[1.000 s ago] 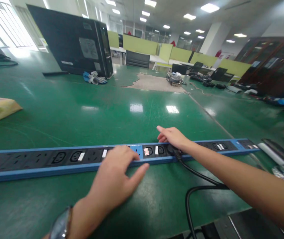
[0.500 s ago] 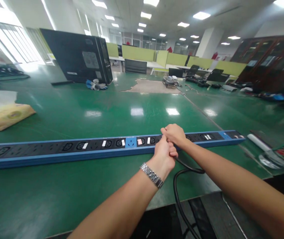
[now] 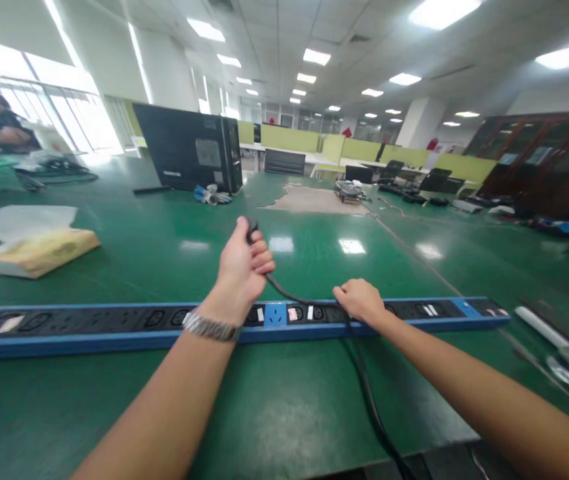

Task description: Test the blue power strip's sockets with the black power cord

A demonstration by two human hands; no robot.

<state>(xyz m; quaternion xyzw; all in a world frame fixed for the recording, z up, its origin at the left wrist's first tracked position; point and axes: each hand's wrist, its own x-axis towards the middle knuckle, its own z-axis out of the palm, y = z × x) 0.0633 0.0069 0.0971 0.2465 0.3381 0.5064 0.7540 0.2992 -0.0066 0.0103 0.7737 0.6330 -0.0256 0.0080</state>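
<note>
Mostly hidden plug (image 3: 251, 230), left hand (image 3: 241, 267) closed

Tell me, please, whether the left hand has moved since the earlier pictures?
Yes. The left hand has risen off the power strip, lifting the black plug clear.

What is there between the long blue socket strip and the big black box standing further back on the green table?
In the head view, mostly bare green table; the left hand, gripping a black plug, hangs over that stretch.

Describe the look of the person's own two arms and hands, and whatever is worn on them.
Both forearms are bare, with no sleeves or gloves in view. The left hand has a silver metal link-band wristwatch around its wrist. The right hand and its wrist carry nothing visible: no watch, ring or band.
</note>
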